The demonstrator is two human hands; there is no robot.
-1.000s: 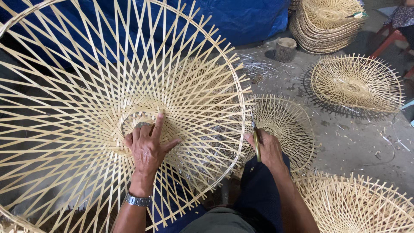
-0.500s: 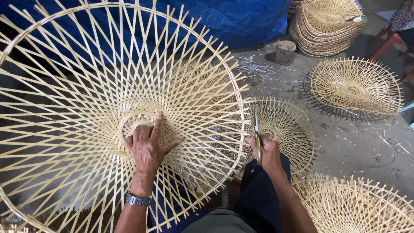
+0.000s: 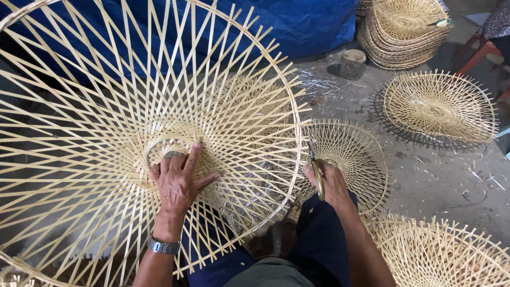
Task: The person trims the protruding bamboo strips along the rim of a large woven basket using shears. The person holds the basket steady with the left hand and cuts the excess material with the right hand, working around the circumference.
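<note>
Here your left hand [image 3: 180, 180] lies flat and spread on the woven centre of the big open-weave bamboo frame [image 3: 95, 111], fingers splayed against the crossing strips beside the inner ring. A metal wristwatch [image 3: 163, 246] sits on that wrist. The frame fills the left and middle of the view, tilted up toward you, its round rim reaching to just beside your right hand.

Your right hand [image 3: 328, 183] is closed around a pair of scissors with a yellow-green handle [image 3: 317, 178], the blades pointing up and away from you, next to the frame's right rim. It rests over your knee in dark blue trousers [image 3: 321, 234].

On the concrete floor [image 3: 441, 180] a smaller bamboo frame [image 3: 353, 151] lies right behind that hand. Another lies at the floor's right edge [image 3: 438, 109], and a third shows at the bottom right corner [image 3: 446, 255]. A stack of frames [image 3: 406, 32] stands at the top right, with a short wood block [image 3: 352, 62] near it. A blue tarpaulin [image 3: 297, 24] lies behind the big frame.
</note>
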